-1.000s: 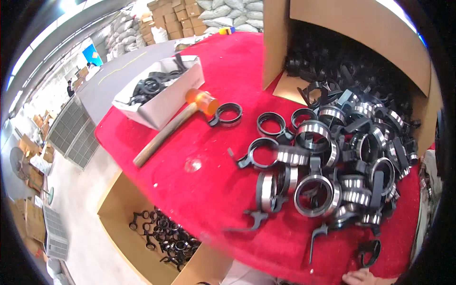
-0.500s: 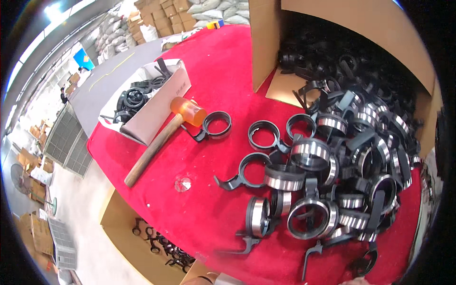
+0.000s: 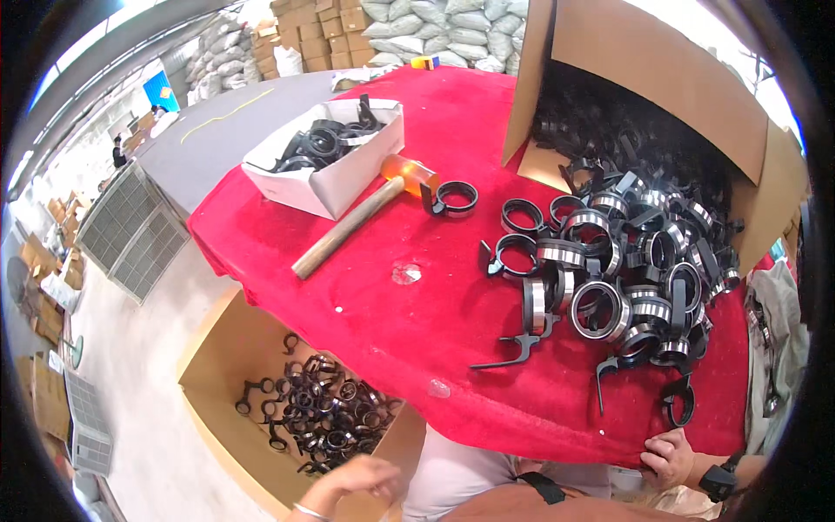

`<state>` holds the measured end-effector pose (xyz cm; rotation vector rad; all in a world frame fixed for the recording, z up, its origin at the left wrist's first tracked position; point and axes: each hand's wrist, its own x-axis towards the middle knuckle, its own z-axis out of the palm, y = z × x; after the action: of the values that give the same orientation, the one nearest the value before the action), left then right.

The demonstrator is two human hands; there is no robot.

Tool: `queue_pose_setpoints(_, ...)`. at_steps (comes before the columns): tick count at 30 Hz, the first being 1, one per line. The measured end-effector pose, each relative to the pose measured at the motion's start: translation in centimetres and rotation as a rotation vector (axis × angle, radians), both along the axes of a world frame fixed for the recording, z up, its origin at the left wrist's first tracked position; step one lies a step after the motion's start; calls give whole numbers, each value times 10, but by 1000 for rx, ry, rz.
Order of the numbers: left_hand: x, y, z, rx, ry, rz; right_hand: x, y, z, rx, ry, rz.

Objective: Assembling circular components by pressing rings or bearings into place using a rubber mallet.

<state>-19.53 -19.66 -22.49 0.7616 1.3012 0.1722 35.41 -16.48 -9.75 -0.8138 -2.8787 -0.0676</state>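
My left hand (image 3: 364, 476) is low in the view, beside the near wall of a cardboard box of black rings. Its fingers are loosely bent and slightly blurred, and no object shows in them. At the table's near right edge my right hand (image 3: 668, 458) curls its fingers over the red cloth (image 3: 539, 418). Just beyond it lies a black ring with a tab (image 3: 678, 404). A big pile of black and silver ring clamps (image 3: 600, 309) with lever arms covers the right of the table. Some single ring clamps (image 3: 457, 200) lie to its left.
A mallet (image 3: 348, 228) with an orange head rests beside a white box (image 3: 335, 193) of black parts. A large cardboard box (image 3: 652, 61) lies open toward the pile. Below the table's left edge stands the open cardboard box (image 3: 217, 383) with ring parts.
The view has tilted and shifted, so the table sits higher and more of the lower box shows. Both my hands have come into fuller view. The clamps on the table look unmoved.
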Motion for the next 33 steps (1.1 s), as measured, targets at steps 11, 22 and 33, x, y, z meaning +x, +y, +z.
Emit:
queue_pose_setpoints(11,-90,223,211,1430,433,856,19,-3,-11,-9,-11,18)
queue_pose_setpoints(22,-81,416,243,1390,1473,-29,-7,5,16,-160,29,-19)
queue_pose_setpoints(33,-110,452,248,1531,1152,298,4,0,13,-207,25,-13)
